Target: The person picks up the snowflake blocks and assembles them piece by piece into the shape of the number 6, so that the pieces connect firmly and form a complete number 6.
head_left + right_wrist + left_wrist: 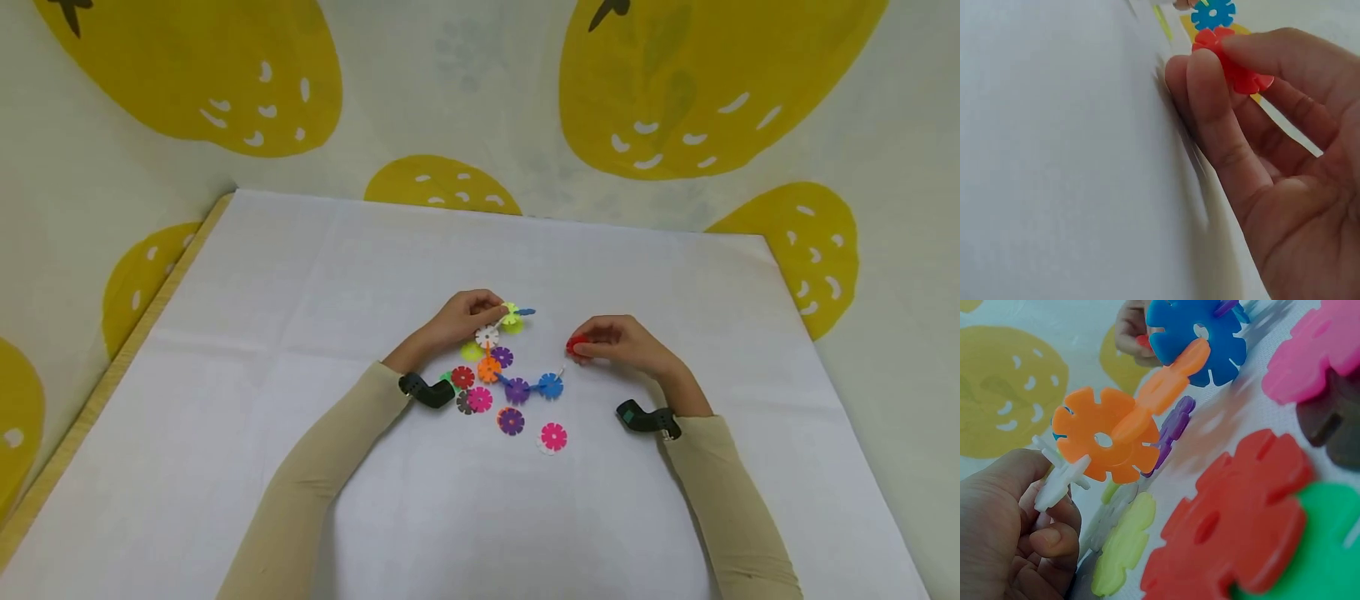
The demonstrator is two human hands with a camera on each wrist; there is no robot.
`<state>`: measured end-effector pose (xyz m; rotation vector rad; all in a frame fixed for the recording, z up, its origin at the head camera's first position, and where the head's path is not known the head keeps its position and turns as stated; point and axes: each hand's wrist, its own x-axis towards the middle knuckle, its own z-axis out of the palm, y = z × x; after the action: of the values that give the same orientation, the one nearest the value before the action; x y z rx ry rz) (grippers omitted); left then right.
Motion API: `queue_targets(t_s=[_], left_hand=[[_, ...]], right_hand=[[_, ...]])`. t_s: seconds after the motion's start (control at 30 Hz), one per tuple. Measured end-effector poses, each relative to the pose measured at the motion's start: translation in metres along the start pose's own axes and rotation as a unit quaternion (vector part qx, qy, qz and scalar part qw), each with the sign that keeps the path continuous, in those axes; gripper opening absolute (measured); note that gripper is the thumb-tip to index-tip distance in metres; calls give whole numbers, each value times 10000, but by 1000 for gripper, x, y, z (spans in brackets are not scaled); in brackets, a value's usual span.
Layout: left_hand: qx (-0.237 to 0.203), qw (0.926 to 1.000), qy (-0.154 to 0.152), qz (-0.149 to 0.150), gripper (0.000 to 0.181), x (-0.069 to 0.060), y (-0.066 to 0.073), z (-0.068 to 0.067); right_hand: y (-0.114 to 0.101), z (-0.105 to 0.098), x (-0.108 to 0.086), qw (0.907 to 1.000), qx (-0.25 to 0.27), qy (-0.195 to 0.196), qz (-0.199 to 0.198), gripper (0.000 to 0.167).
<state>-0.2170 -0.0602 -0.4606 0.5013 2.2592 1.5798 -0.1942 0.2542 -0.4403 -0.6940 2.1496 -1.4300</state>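
In the head view my left hand (467,318) grips the far end of a chain of interlocked plastic snowflake discs, at a yellow-green disc (510,312). A blue disc (528,312) sticks out edge-on beyond it. From there the chain runs down through a white disc (487,336), an orange disc (490,370), a purple disc (517,391) and a blue disc (551,386), with a white disc (562,372) standing edge-on at its near end. To the right, my right hand (621,340) pinches a red snowflake disc (1246,80) between thumb and fingers, apart from the chain.
Loose discs lie on the white cloth around the chain: a red disc (462,377), a pink disc (480,399), a dark grey disc (463,403), a purple disc (512,421) over an orange one, and a pink disc (554,436) over a white one.
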Motion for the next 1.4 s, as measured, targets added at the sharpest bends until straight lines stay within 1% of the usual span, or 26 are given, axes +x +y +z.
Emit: queue_targets(t_s=[0.2, 0.33, 0.43, 0.6, 0.67, 0.8, 0.9, 1.0, 1.13, 1.4], left_hand=[[-4, 10000, 22, -8, 26, 0, 1, 0], [24, 10000, 31, -23, 26, 0, 0, 1], [75, 10000, 32, -14, 25, 0, 0, 2], [123, 9999, 41, 5, 25, 0, 1, 3], [119, 9999, 38, -13, 25, 0, 2, 2], [123, 9999, 34, -48, 25, 0, 2, 2], [113, 9999, 27, -48, 25, -1, 3, 2], [119, 9999, 9, -30, 25, -1, 3, 2], [101, 9999, -26, 9, 24, -1, 3, 2], [143, 9999, -55, -1, 24, -1, 4, 2]], right_hand=[[-4, 8, 8, 9982, 94, 343, 473, 24], [-7, 14, 14, 9942, 284, 611, 839, 29], [-8, 18, 18, 9915, 431, 786, 943, 31], [-8, 22, 24, 9906, 474, 940, 878, 31], [-9, 23, 26, 9888, 530, 1023, 948, 31], [-11, 26, 31, 9836, 571, 1311, 1102, 34], [-13, 29, 35, 9795, 708, 1561, 1056, 36], [-16, 32, 38, 9765, 913, 1713, 938, 36], [-18, 34, 41, 9747, 1047, 1745, 929, 37], [-14, 38, 44, 9696, 1304, 1814, 1003, 36]])
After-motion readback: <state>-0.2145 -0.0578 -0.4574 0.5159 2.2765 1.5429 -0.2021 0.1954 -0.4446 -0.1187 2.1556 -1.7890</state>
